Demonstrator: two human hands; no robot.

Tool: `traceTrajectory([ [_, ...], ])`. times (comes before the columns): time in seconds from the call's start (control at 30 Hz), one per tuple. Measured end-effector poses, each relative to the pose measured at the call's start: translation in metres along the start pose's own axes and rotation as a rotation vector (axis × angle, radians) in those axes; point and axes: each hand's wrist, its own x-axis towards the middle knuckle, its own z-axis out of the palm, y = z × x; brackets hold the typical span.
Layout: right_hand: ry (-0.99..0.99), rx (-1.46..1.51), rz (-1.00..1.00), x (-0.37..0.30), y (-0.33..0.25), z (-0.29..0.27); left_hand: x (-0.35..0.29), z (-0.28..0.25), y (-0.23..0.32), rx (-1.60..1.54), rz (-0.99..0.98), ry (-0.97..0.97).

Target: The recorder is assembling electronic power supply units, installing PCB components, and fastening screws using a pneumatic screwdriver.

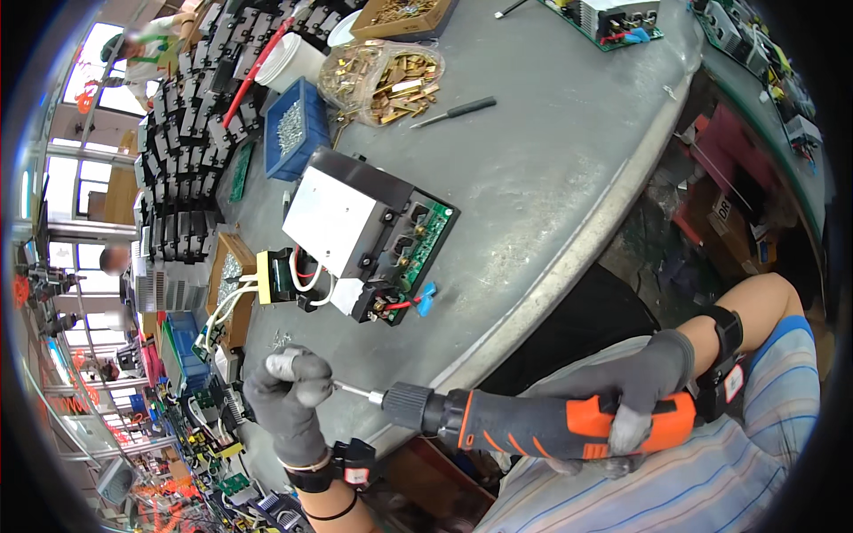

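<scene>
My right hand (635,386), in a grey glove, is wrapped round the black-and-orange cordless screwdriver (515,425), whose thin bit (357,391) points left. At the bit's tip, my gloved left hand (293,380) has its fingers pinched together; whatever they hold is too small or hidden to make out. Beyond both hands, an electronic unit (333,218) lies on the table, with a white metal cover, black heat sink and green circuit board (429,233). White wires join it to a yellow-and-black transformer (277,277). A blue piece (427,299) sticks out at its near corner.
On the grey table (551,178) stand a blue bin of screws (298,129), a bag of brass-coloured parts (404,84), a hand screwdriver (458,111) and a white bucket (289,62). Stacked black parts (191,147) line the left. Loose screws (282,340) lie near my left hand.
</scene>
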Motion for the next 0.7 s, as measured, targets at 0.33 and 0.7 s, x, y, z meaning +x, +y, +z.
traceTrajectory([
  [0.33, 0.152, -0.489, -0.249, -0.005, 0.029, 0.008, 0.023, 0.004, 0.022, -0.278, -0.348, -0.350],
  [0.7, 0.390, -0.084, -0.341, -0.019, 0.034, 0.009, 0.071, 0.030, 0.007, 0.668, 0.343, -0.162],
])
